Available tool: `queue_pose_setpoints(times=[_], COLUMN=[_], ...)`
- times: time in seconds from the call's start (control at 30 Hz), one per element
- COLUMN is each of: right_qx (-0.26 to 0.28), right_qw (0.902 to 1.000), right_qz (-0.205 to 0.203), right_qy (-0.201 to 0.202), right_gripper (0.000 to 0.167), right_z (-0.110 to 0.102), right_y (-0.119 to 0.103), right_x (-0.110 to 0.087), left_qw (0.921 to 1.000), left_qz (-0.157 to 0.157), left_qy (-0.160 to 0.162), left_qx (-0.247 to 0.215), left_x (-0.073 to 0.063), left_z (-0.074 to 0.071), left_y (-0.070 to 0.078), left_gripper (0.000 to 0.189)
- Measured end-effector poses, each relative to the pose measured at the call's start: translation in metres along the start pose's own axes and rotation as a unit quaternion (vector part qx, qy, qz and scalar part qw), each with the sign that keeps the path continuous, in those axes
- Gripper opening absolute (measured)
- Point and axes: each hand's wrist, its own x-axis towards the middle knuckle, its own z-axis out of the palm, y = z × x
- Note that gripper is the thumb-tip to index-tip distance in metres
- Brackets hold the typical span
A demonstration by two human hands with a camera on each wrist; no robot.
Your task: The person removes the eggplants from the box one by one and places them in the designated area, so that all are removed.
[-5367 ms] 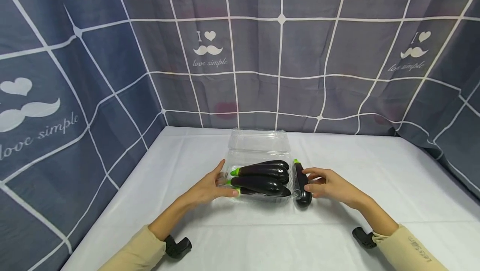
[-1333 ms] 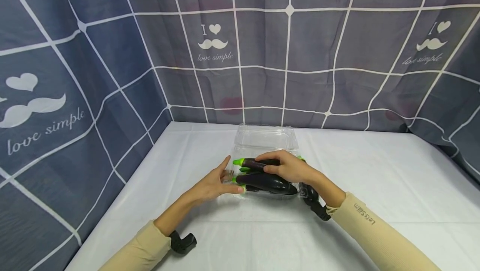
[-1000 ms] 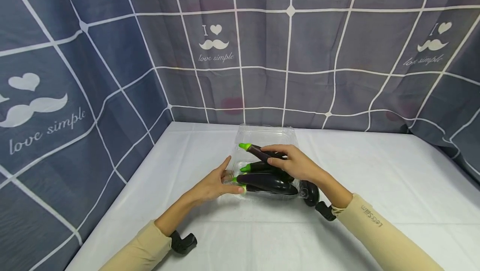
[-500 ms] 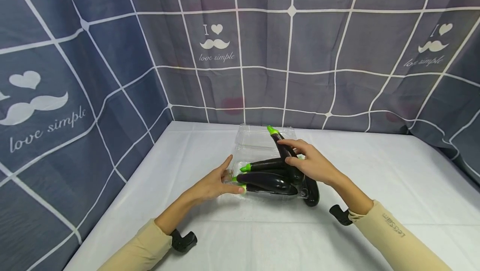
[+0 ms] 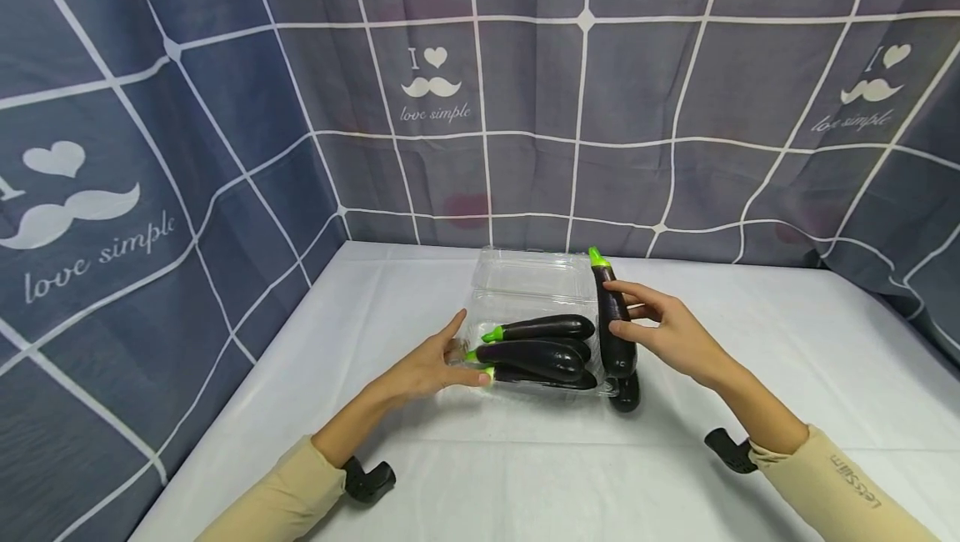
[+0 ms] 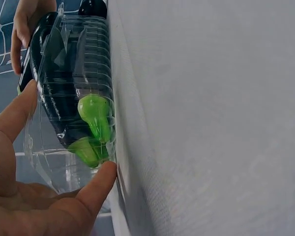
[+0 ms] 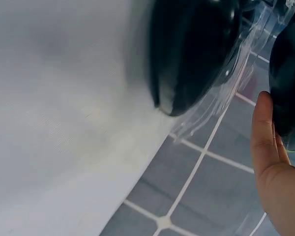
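Observation:
A clear plastic clamshell container point(image 5: 517, 307) lies on the table with its lid point(image 5: 534, 273) folded back. Several glossy dark eggplants point(image 5: 536, 357) with green stems rest inside, stems pointing left. My left hand point(image 5: 431, 369) holds the container's left end, thumb and forefinger spread over its corners; in the left wrist view, green stem ends show through the plastic beside the thumb point(image 6: 101, 184). Above the container's right edge, my right hand point(image 5: 667, 329) grips one eggplant point(image 5: 617, 348), stem end away from me. Partly hidden below it, another eggplant point(image 5: 626, 396) lies on the cloth.
White cloth covers the table point(image 5: 487, 484). Behind it and along the sides hangs a grey-blue checked curtain point(image 5: 525, 183). A black wrist camera point(image 5: 367, 482) is strapped at my left cuff, another point(image 5: 731, 450) at the right.
My right hand has lifted an eggplant from the back of the container, turned it lengthwise and carried it right, over the one on the cloth. The left hand stays at the container's end.

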Motion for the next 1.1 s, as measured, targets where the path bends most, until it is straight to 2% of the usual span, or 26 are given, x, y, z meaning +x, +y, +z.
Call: queue_pose_setpoints(times=[0.2,0.47,0.77,1.1], right_qx=[-0.018,-0.030,0.009,0.045], right_qw=[0.9994,0.9982,0.9943,0.9923], right_qz=[0.028,0.052,0.104,0.111], right_qy=[0.010,0.007,-0.018,-0.031], right_gripper=[0.057,0.056,0.058,0.061], right_z=[-0.014,-0.023,-0.029,-0.025], right_y=[0.006,0.021,0.045,0.060], right_x=[-0.014,-0.023,-0.036,-0.039], left_qw=[1.0000,1.0000,1.0000,1.0000], left_qz=[0.001,-0.001,-0.001,0.003], left_qy=[-0.001,0.003,0.008,0.004], left_qx=[-0.001,-0.003,0.001,-0.003], left_x=[0.000,-0.001,0.000,-0.001], left_z=[-0.001,-0.002,-0.002,0.000], left_y=[0.000,-0.003,-0.003,-0.002], left_gripper=[0.115,0.115,0.114,0.113])
